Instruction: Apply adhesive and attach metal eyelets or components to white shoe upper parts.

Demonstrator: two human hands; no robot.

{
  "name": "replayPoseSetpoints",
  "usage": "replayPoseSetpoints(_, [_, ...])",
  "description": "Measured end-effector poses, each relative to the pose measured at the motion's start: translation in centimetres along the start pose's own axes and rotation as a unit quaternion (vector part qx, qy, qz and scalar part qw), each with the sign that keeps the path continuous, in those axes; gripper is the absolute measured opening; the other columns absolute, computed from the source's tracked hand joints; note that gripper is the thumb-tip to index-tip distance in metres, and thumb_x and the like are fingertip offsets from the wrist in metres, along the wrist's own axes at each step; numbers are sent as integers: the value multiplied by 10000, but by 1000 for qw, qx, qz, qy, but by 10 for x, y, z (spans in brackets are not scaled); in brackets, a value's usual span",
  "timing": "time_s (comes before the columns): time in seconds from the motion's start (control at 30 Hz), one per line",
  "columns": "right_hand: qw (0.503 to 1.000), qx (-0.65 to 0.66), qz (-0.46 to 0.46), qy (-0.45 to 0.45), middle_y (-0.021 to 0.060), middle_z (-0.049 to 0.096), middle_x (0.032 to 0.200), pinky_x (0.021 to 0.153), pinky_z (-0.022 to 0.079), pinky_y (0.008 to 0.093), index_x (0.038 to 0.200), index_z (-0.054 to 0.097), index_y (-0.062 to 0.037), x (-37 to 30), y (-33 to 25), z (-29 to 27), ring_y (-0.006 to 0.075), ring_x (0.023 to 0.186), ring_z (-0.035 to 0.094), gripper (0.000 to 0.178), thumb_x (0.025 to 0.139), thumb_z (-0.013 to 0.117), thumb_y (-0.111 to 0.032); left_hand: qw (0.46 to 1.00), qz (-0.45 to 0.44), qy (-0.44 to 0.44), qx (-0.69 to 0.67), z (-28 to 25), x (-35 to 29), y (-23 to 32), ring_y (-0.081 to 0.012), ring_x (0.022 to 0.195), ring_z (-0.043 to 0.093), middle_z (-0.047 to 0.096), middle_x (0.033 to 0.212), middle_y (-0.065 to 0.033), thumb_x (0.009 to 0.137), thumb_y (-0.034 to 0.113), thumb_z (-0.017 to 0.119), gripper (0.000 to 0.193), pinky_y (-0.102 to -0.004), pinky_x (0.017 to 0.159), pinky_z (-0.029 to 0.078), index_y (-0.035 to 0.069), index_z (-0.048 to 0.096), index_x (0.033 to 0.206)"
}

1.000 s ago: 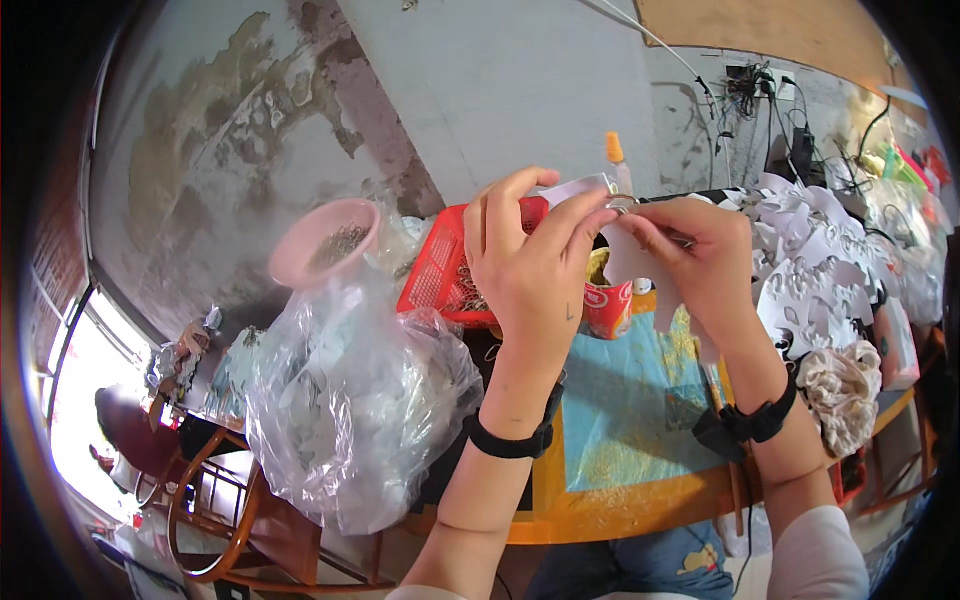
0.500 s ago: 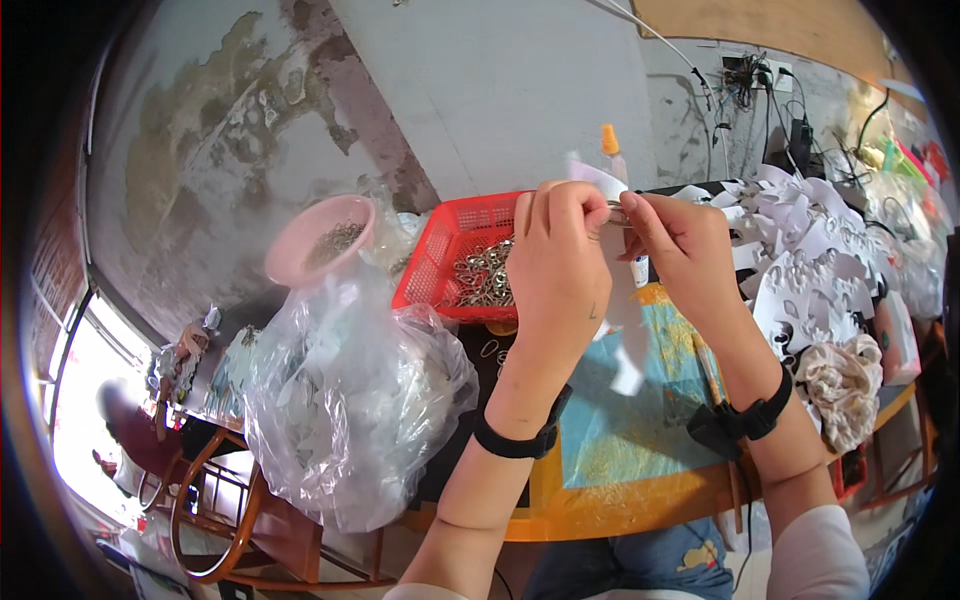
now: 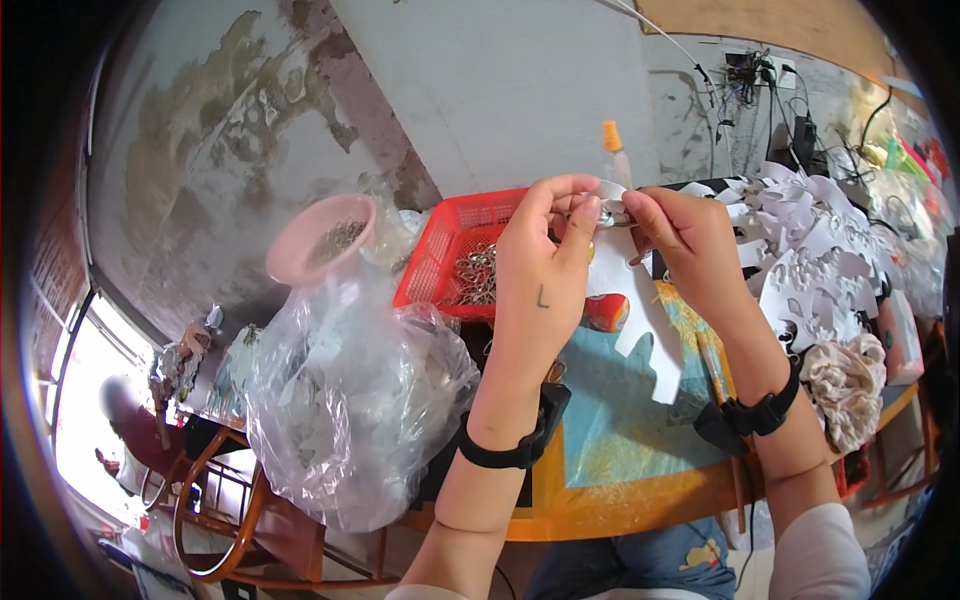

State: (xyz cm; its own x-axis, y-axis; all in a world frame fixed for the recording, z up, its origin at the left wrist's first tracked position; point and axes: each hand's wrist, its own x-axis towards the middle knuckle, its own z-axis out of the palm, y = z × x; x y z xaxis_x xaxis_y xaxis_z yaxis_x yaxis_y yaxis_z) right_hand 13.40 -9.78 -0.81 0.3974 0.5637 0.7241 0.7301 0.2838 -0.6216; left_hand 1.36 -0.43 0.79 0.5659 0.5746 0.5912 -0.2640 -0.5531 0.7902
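Both hands are raised over the table, close together. My left hand (image 3: 545, 255) pinches the top of a white cut-out strip (image 3: 645, 330) between thumb and fingers. The strip hangs down below, with notches along its edge. At the fingertips sits a small shiny metal clasp (image 3: 612, 214), partly hidden. My right hand (image 3: 690, 240) is closed with its thumb and forefinger at the clasp's right end. Behind the left hand, a red plastic basket (image 3: 425, 262) holds many similar metal clasps. A small red, rounded object (image 3: 606, 312) lies beside the strip.
A pink bowl (image 3: 290, 245) of small metal pieces sits above a clear plastic bag (image 3: 350, 420) on the left. White cut-out scraps (image 3: 810, 280) pile up at right, near a crumpled cloth (image 3: 845, 385). An orange-capped bottle (image 3: 612, 150) stands behind; a blue mat (image 3: 630, 440) covers the table.
My left hand has turned and its fingers have opened out around the strip's top. The white strip has swung toward the right and shows more fully. The red object has come into view.
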Motion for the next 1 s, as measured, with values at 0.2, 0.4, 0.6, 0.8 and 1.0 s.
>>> replayPoseSetpoints(0.2, [997, 73, 3, 15, 51, 584, 595, 511, 425, 257, 830, 629, 26, 0, 1, -1, 101, 532, 532, 301, 976, 525, -216, 994, 83, 25, 71, -1, 0, 1, -62, 719, 517, 609, 849, -22, 900, 182, 644, 177, -212, 594, 446, 39, 697, 990])
replayPoseSetpoints(0.4, [999, 4, -32, 10, 67, 589, 607, 516, 435, 271, 825, 627, 19, 0, -3, -4, 126, 525, 546, 261, 969, 537, -178, 988, 113, 25, 106, -3, 0, 1, -79, 727, 554, 616, 839, -27, 800, 111, 744, 184, -218, 634, 461, 29, 707, 960])
replayPoseSetpoints(0.6, [992, -73, -100, 4, 93, 604, 627, 528, 472, 291, 824, 613, 6, 0, -7, -6, 179, 548, 608, 210, 950, 554, -150, 988, 129, 73, 45, 0, -1, -7, -115, 766, 569, 624, 849, -33, 768, 84, 757, 132, -228, 672, 456, 43, 706, 883])
replayPoseSetpoints(0.8, [985, -86, -136, -59, 84, 608, 643, 529, 475, 297, 835, 609, -7, 3, -4, -19, 207, 550, 606, 156, 904, 599, -147, 982, 144, 93, 83, 2, -2, -5, -209, 939, 541, 632, 916, -48, 781, 108, 726, 85, -360, 837, 428, 56, 662, 801])
replayPoseSetpoints(1.0, [972, -102, -179, -114, 55, 576, 633, 542, 445, 320, 831, 589, -27, 4, -7, -30, 230, 595, 582, 147, 894, 600, -159, 964, 236, -14, 121, -7, 4, -6, -288, 906, 546, 626, 940, -86, 829, 128, 663, 142, -449, 872, 393, 38, 555, 842])
